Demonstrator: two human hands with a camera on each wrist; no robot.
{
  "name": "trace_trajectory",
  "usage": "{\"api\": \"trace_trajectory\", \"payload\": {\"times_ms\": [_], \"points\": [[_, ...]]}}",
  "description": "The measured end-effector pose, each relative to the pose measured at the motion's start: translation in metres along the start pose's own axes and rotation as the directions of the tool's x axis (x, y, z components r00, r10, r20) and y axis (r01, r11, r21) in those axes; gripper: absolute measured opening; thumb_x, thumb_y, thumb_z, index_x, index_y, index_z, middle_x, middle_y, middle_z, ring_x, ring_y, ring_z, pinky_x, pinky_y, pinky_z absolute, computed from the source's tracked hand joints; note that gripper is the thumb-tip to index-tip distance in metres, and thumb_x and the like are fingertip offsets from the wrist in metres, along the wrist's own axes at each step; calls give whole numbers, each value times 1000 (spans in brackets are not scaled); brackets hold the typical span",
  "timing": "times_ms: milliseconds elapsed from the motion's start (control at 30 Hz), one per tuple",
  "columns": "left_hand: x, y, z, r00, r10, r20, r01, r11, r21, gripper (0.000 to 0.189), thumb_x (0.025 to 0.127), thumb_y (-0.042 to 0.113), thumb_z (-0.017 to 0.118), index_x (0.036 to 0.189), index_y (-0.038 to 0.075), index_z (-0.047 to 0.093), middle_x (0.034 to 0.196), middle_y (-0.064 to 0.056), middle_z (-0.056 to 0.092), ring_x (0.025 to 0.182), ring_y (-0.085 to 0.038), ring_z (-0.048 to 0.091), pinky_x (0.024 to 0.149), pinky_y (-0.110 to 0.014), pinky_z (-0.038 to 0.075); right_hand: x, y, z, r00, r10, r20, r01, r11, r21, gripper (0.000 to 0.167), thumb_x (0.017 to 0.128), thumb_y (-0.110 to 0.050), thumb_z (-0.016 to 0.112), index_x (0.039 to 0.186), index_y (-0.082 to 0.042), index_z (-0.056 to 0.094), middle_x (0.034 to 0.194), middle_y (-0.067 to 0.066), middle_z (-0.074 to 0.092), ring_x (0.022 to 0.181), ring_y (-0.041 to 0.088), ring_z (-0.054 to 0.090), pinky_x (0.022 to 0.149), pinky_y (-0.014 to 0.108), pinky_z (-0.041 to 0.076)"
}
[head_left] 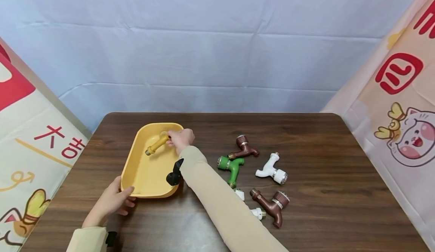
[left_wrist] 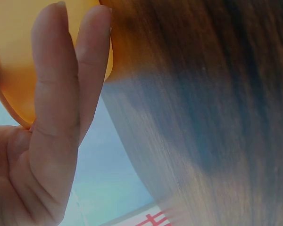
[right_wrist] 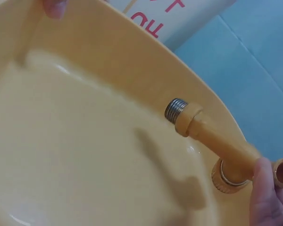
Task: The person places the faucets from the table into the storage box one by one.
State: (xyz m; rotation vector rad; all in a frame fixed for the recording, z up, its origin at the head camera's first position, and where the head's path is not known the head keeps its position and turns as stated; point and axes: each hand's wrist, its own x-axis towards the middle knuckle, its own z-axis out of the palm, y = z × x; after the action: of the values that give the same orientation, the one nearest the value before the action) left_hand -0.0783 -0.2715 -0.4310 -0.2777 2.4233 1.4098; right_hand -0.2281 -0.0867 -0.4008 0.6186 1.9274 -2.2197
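A yellow faucet (head_left: pixel 157 145) is held by its spout end in my right hand (head_left: pixel 181 139), over the far part of a yellow tray (head_left: pixel 142 176). In the right wrist view the faucet's (right_wrist: pixel 221 143) threaded metal end points away from the hand, and its shadow falls on the tray floor. At the tray's near left corner my left hand (head_left: pixel 113 199) grips the rim, thumb over the inside and fingers outside. The left wrist view shows two of this hand's (left_wrist: pixel 56 103) fingers extended beside the tray (left_wrist: pixel 14 56).
Right of the tray on the wooden table (head_left: pixel 323 214) lie a green faucet (head_left: pixel 233 169), a brown faucet (head_left: pixel 242 148), another brown faucet (head_left: pixel 272 206) and a white faucet (head_left: pixel 270 169). White pieces (head_left: pixel 259 213) show partly behind my right sleeve. A pale cloth (head_left: pixel 217 56) hangs behind.
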Motion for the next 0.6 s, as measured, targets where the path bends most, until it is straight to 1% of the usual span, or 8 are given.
{"api": "trace_trajectory", "payload": {"times_ms": [167,400,467,600], "points": [[-1,1,0,1000,7,-2,-7,1000,-6,43,94,11,45,127,-4,22,76,-15,60,65,-27,62,49,-40,51,1,0,1,1000,7,-8,-7,998,-58,9,74,-2,70,71,1,62,58,13,63,47,19,62,44,25,50],[-3,3,0,1000,-9,-4,9,1000,0,41,94,11,45,125,-3,23,76,-15,60,65,-27,63,50,-40,51,3,1,3,1000,17,15,-15,986,-166,14,73,-4,74,74,3,62,55,13,61,50,21,64,54,31,53],[-3,3,0,1000,-12,-4,12,1000,-2,41,94,11,45,125,-3,23,77,-15,60,66,-27,63,50,-40,51,3,1,4,1000,9,26,-3,978,-208,16,74,-6,75,74,3,62,54,12,61,52,23,64,56,32,53],[-3,3,-1,1000,-10,-3,10,1000,-3,41,94,12,45,125,-3,23,77,-15,60,66,-27,63,50,-40,51,1,1,3,998,-16,60,35,947,-318,17,76,-10,73,70,1,61,53,11,60,54,25,65,58,35,54]]}}
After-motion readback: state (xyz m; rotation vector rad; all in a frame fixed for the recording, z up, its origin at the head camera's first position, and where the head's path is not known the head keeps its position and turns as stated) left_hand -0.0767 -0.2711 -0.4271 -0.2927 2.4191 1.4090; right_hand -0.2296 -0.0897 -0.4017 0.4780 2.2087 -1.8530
